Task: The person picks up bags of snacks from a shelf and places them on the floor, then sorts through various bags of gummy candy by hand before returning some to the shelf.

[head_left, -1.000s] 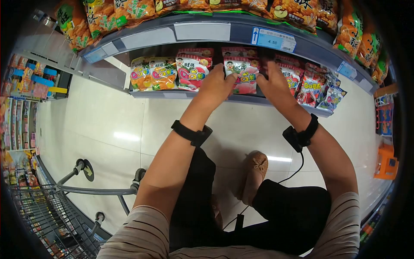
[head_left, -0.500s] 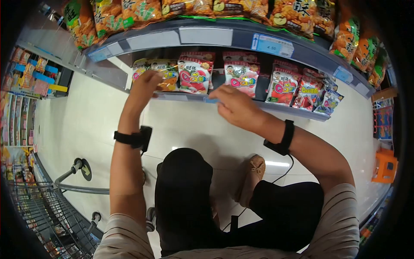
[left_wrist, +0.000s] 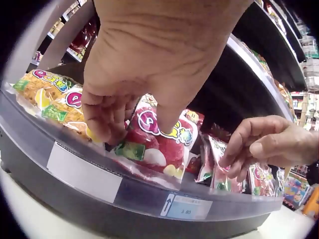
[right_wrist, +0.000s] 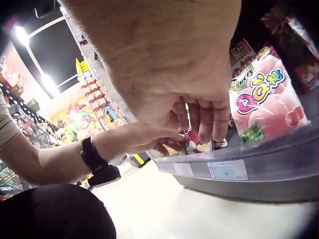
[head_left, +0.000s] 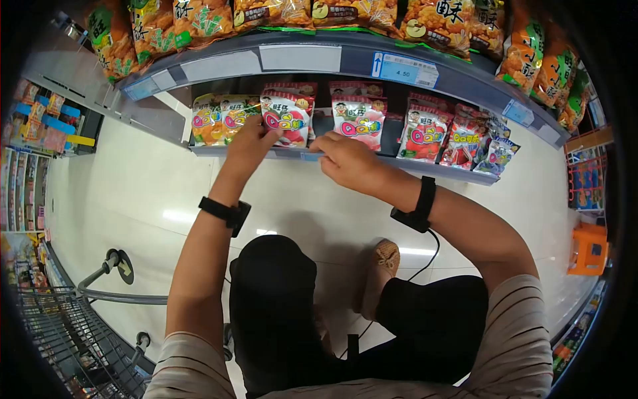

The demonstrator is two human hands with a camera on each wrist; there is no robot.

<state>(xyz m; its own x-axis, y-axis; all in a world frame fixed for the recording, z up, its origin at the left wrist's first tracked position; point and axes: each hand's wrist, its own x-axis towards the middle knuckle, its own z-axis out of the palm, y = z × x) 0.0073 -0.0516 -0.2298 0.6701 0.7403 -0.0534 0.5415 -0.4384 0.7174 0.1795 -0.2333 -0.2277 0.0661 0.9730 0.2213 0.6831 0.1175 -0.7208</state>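
My left hand (head_left: 247, 149) is at the lower left of a red-and-white gummy candy bag (head_left: 290, 113) on the low shelf. In the left wrist view, its thumb lies over the front of that bag and its fingers curl at the bag's left edge, beside the orange gummy bags (left_wrist: 55, 102). My right hand (head_left: 352, 159) hovers at the shelf's front edge with loosely bent fingers and nothing in them. A pink gummy candy bag (right_wrist: 271, 112) stands upright just beyond it, apart from the fingers in the right wrist view.
More gummy bags (head_left: 423, 136) stand at the right end of the low shelf. Above, a shelf edge (head_left: 299, 58) with price labels juts out under large orange snack bags (head_left: 272, 12). A wire shopping cart (head_left: 73, 339) is at lower left, an orange stool (head_left: 588, 249) at right.
Both hands were at the pink bag. The left then went left to the orange bags and has come back right to the red-and-white one; the right drew back to the shelf edge.
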